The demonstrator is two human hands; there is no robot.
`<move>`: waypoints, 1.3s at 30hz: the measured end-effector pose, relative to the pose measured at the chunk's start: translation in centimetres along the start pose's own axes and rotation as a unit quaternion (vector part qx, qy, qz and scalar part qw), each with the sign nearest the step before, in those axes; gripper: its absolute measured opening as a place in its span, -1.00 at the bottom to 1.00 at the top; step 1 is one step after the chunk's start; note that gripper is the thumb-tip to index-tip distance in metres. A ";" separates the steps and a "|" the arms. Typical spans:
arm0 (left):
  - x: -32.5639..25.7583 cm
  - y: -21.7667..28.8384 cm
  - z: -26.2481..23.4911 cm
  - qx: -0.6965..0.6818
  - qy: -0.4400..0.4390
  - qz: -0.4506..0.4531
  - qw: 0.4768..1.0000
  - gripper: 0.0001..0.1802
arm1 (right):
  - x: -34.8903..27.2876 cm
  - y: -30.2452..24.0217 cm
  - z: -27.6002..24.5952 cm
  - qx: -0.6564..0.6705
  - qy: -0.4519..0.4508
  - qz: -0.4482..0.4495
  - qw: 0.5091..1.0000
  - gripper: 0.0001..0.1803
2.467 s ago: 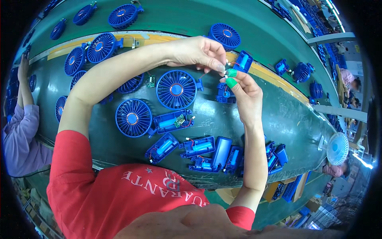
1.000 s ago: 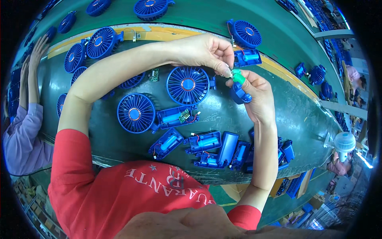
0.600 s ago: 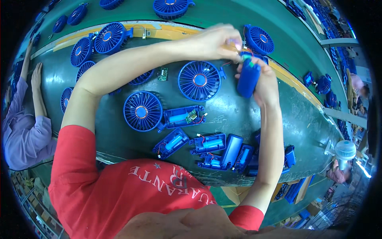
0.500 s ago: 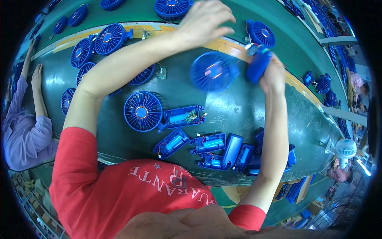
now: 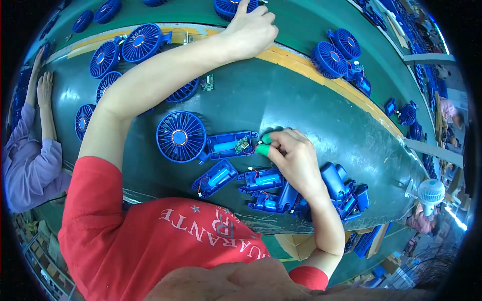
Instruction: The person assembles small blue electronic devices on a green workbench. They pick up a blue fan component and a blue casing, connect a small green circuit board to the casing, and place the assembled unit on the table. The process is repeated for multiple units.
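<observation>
My right hand (image 5: 297, 158), green covers on thumb and forefinger, pinches a small white wire connector (image 5: 259, 143). Its wires run to an opened blue fan handle (image 5: 226, 144), where a light-blue battery cell and a green circuit board (image 5: 242, 145) show. That handle joins a round blue fan head (image 5: 181, 137) lying flat. My left hand (image 5: 252, 31) reaches over the far strip, forefinger stretched onto a blue fan (image 5: 232, 7) cut by the top edge. The other left fingers are bent but apart, and no firm hold shows.
Several opened blue handles (image 5: 216, 178) with battery cells lie along the near edge. More fan heads (image 5: 142, 42) stand at left beside a loose circuit board (image 5: 207, 82). A yellow ledge (image 5: 296, 64) borders the far green belt (image 5: 296, 25). A co-worker's hand (image 5: 45, 89) rests at far left.
My right hand has let go of a blue fan handle, which now lies with its fan on the belt at upper right, and has come down to the connector. Fans on the belt have shifted right.
</observation>
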State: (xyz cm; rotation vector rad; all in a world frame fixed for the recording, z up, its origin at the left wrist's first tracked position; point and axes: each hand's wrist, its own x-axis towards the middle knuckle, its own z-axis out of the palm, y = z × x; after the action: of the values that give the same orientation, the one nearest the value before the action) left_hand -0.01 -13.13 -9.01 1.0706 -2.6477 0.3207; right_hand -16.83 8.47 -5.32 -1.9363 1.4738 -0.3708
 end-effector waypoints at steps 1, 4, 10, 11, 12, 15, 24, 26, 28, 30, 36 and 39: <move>-0.2 0.6 -0.7 0.002 0.033 -0.005 0.999 -0.64 | 0.1 -0.3 0.3 -0.022 0.017 0.011 1.000 -0.78; -0.7 0.9 -1.0 0.025 0.054 -0.017 0.998 -0.73 | 0.3 -0.7 1.4 -0.045 0.050 -0.009 0.998 -0.81; -1.2 0.7 0.9 0.004 0.092 0.027 0.995 -0.78 | 0.5 -0.7 1.1 0.040 0.002 0.029 0.999 -0.84; -1.2 0.8 0.6 0.005 0.087 0.030 0.996 -0.75 | 0.2 -0.5 0.6 0.060 0.025 0.064 0.996 -0.81; -1.3 1.0 0.3 -0.007 0.058 0.023 0.998 -0.76 | 0.0 0.0 0.2 0.066 0.041 0.086 0.993 -0.80; -1.1 1.7 -0.5 -0.038 -0.030 -0.007 0.999 -0.78 | -1.0 0.7 -0.1 0.068 0.037 0.107 0.991 -0.65; 1.6 -1.9 1.6 -0.039 0.181 0.077 0.980 -0.58 | 0.9 -1.9 2.5 -0.113 -0.021 -0.195 0.974 -0.34; 1.8 -2.2 1.5 -0.042 0.129 0.062 0.989 -0.61 | 0.8 -0.9 1.6 -0.066 0.060 -0.136 0.987 -0.33; 1.7 -1.6 -0.3 -0.058 0.040 0.025 0.997 -0.70 | 0.5 0.0 -0.1 -0.051 0.138 -0.051 0.988 -0.32; 1.9 -1.7 0.1 -0.042 0.023 0.017 0.999 -0.74 | 0.1 0.7 -1.8 -0.092 0.203 0.046 0.974 -0.28; 1.5 -1.7 2.6 -0.091 0.046 0.089 0.991 -0.81 | -2.6 2.1 -3.3 -0.127 0.154 0.120 0.972 -0.45; 1.1 -0.3 2.0 -0.148 0.028 0.094 0.984 -0.79 | -3.5 2.8 -4.9 -0.173 0.245 -0.006 0.954 -0.69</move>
State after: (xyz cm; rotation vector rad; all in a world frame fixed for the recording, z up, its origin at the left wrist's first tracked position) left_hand -0.90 -14.69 -10.49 0.7112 -2.6427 -0.0100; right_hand -22.96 9.74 -2.97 -2.2338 1.9486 -0.6754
